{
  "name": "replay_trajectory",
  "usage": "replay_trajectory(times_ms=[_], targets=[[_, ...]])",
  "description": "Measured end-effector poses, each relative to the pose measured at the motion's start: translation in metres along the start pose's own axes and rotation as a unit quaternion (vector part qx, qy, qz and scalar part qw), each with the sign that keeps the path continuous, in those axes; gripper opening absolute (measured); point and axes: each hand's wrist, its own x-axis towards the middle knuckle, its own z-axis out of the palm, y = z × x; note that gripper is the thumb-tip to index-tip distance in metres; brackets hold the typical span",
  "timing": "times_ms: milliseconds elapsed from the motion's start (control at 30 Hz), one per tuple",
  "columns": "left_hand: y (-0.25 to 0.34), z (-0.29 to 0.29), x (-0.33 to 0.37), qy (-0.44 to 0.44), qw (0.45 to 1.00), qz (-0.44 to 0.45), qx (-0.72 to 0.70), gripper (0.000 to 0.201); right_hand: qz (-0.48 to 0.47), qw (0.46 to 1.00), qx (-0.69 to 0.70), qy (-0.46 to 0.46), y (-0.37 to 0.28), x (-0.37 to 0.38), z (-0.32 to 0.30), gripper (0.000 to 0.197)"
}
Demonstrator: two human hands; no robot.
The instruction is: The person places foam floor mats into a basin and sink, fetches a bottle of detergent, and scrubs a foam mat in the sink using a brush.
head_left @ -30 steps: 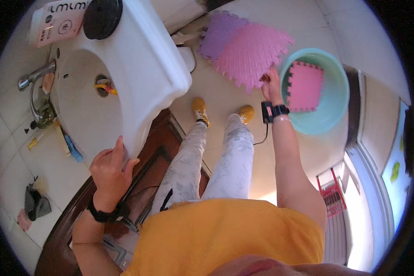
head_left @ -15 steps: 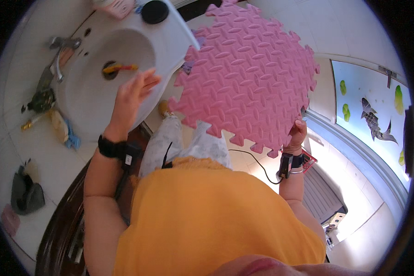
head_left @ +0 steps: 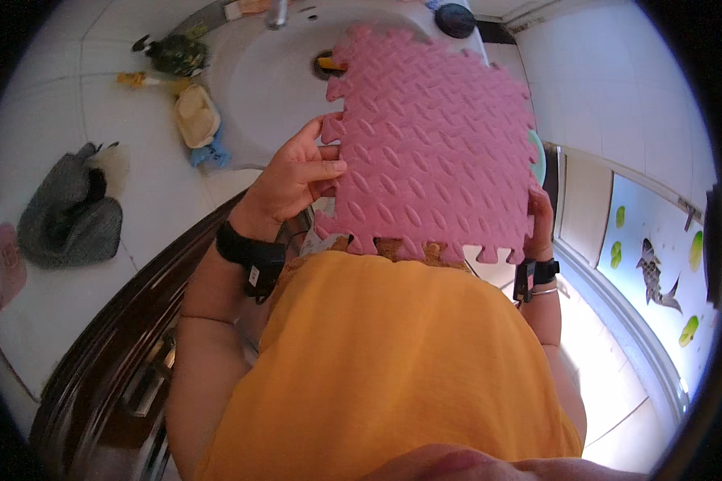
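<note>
1. 2 soft items hang on the white tiled wall at the far left: a blurred pink item (head_left: 0, 268) and, just beside it, a folded grey cloth (head_left: 64, 232).
2. Lower left, a glossy dark brown wooden edge (head_left: 116, 353) slants upward.
3. Upper left, a dark pump bottle (head_left: 178, 56) stands near a pale, rounded block (head_left: 196, 118) touching something blue (head_left: 210, 152).
4. Left of centre, the left hand (head_left: 293, 176) grips the left edge of the mat, thumb on the near face. Its wrist wears a black strap and box.
5. Top centre, a white sink (head_left: 253, 88) shows its drain, with a yellow object (head_left: 329, 63) at it.
6. Centre, 1 pink foam mat (head_left: 433, 152), ridged and tooth-edged, is held above an orange shirt (head_left: 409, 345), covering part of the sink.
7. Right of centre, the right hand (head_left: 541, 216) holds the mat's lower right edge, fingers partly hidden. Above it shows a sliver of green tub (head_left: 539, 156).
8. Far right, a pale panel (head_left: 618, 280) bears a dark fish picture.
</note>
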Motion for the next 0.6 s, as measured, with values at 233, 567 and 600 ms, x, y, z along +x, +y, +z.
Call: replay_trajectory(times_ms=[233, 567, 600], targets=[[0.018, -0.161, -0.052, 0.094, 0.990, 0.088, 0.055, 0.061, -0.043, 0.948, -0.307, -0.076, 0.080, 0.089, 0.112, 0.019], [0.016, -0.195, -0.042, 0.241, 0.949, 0.124, 0.159, 0.060, -0.113, 0.691, -0.714, 0.014, 0.067, 0.146, 0.179, 0.022], [0.012, -0.193, -0.046, 0.256, 0.938, 0.150, 0.180, 0.059, -0.114, 0.687, -0.717, 0.013, 0.065, 0.144, 0.180, 0.022]])
